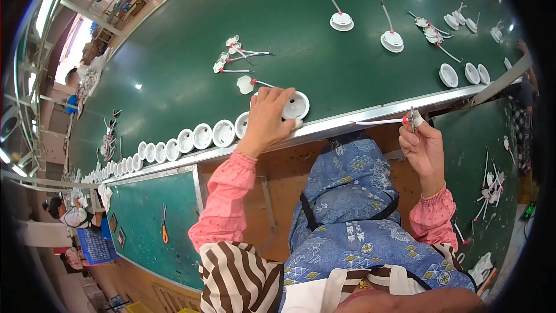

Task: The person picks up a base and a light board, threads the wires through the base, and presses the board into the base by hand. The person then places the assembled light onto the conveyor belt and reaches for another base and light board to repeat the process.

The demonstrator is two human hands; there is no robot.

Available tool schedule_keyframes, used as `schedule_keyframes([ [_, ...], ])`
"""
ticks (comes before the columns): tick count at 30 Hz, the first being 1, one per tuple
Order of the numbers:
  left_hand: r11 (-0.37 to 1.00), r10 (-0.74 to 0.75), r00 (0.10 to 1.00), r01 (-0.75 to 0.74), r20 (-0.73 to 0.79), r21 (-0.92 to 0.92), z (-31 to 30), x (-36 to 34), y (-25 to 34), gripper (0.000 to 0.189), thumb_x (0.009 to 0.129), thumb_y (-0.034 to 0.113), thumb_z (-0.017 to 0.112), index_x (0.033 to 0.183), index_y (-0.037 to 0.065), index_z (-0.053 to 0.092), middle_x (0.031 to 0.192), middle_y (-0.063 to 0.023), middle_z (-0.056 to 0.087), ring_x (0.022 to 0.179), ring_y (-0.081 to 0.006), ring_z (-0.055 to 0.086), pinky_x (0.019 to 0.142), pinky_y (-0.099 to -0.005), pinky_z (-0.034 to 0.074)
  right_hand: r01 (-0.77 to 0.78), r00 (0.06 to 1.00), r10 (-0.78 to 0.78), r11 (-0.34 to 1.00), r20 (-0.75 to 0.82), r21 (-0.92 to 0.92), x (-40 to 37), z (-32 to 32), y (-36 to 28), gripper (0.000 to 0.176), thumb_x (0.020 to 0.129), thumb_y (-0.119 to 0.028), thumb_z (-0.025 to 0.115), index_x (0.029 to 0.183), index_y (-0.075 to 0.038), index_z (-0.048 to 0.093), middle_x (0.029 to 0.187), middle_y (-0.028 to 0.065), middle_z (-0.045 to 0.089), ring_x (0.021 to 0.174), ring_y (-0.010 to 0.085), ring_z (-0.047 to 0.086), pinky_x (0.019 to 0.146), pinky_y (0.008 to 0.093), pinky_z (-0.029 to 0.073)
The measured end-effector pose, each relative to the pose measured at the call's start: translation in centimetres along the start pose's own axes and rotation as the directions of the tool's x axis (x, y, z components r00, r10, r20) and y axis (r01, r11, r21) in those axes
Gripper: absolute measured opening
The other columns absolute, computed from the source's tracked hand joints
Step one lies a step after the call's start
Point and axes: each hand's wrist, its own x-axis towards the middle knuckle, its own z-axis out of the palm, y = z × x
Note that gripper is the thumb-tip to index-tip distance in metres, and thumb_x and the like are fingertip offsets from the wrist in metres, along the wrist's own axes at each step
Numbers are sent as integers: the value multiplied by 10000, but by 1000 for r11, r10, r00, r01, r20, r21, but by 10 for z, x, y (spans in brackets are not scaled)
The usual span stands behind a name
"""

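Note:
My left hand (pixel 267 117) is at the table's metal edge, its fingers bent over and its thumb against a round white plastic cup (pixel 297 106) with holes in its base. The thumb carries a white finger cover. Part of another white rim is hidden behind the fingers. My right hand (pixel 421 149) is raised in front of the edge, thumb and fingers pinching the end of a white cable (pixel 377 122) with a red connector. The cable points left towards the table edge. Just beyond my left hand lies a clear flat piece (pixel 245 84) on a red-tipped cable.
A long row of white cups (pixel 202 136) lines the edge to the left. Cabled clear pieces (pixel 220 61) and capped white cups (pixel 392 41) lie farther back. Orange-handled scissors (pixel 165 233) rest on the lower left table. More cabled parts (pixel 493 188) lie at right.

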Motion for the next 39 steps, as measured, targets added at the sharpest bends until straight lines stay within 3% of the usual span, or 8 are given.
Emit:
schedule_keyframes([
  [6,987,-155,939,160,-308,-9,45,27,62,702,708,315,828,1299,4,611,967,-112,625,898,-305,578,807,-419,464,67,995,-72,995,76,68,8,9,-2,186,1001,-112,583,1134,16,600,844,96,607,648,134,445,553,249,336],
  [9,954,-246,964,224,-98,-199,32,16,73,689,711,255,828,1315,11,604,964,-111,620,903,-297,576,791,-413,464,152,978,-147,988,150,-20,9,13,-5,183,1016,-123,572,1127,19,602,852,102,615,620,136,435,535,256,335],
  [10,966,-198,972,172,-128,-191,26,12,70,661,719,164,816,1327,18,601,960,-109,611,913,-295,575,798,-419,464,151,980,-148,988,132,-12,10,14,-5,185,1017,-125,572,1127,20,602,852,103,615,616,136,433,533,256,335],
  [15,981,49,930,-113,-364,-157,6,17,89,606,730,114,807,1298,24,616,1031,-156,614,966,-351,583,861,-446,464,44,986,-56,996,157,75,16,18,4,232,1000,-108,569,1175,39,606,879,90,606,658,124,435,557,265,338],
  [24,964,251,859,-261,-446,41,21,10,92,339,732,20,676,1069,-17,673,929,-91,592,854,-267,587,739,-417,442,51,995,-53,998,89,29,13,14,9,181,1000,-64,550,1146,37,585,932,118,633,631,134,446,533,258,347],
  [31,886,375,797,-458,-474,-69,5,-10,87,290,707,23,665,994,-16,654,903,-81,566,837,-243,570,727,-389,454,48,998,-46,997,35,-58,17,11,0,163,995,-52,546,1130,32,577,900,137,638,594,142,457,502,249,356],
  [34,843,462,830,-520,-312,-138,6,-24,91,276,708,43,672,978,-11,652,900,-75,564,837,-234,565,738,-373,466,-22,999,23,998,22,-61,21,-1,-5,155,989,-58,551,1119,24,576,890,138,640,583,142,464,502,248,359],
  [39,796,581,763,-605,-282,4,12,-34,91,254,745,85,672,984,2,656,893,-52,578,820,-210,574,733,-358,483,-119,993,121,988,18,-96,17,12,0,161,978,-84,570,1112,5,576,892,131,639,578,135,465,507,256,368],
])
